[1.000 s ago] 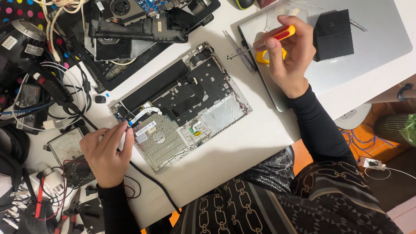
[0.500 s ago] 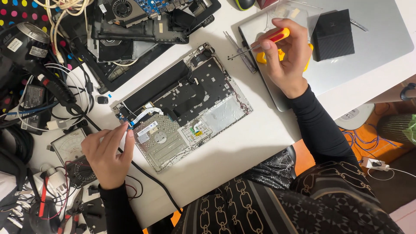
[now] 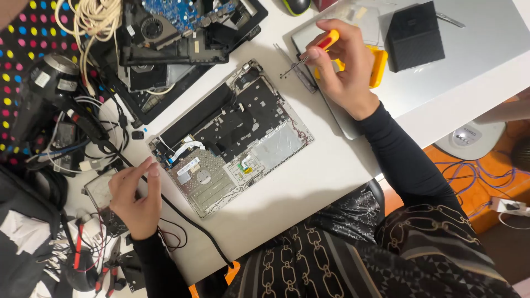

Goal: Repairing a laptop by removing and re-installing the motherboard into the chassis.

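Silver opened laptop base [image 3: 232, 138], one, frame centre. Right hand [image 3: 345, 69], upper centre, pinches one red-yellow screwdriver [image 3: 317, 48]. Left hand [image 3: 135, 198], lower left, fingers loosely curled over grey flat part [image 3: 99, 190], mostly hidden.

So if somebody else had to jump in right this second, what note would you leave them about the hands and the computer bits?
Left hand: empty, lying on a small flat part left of the opened laptop base.
Right hand: holding a red and yellow screwdriver above a closed silver laptop, tip off the work.
Done: the base has its cover off, board and drive exposed.
Left: inner parts are not yet taken out; I cannot tell which screws remain.
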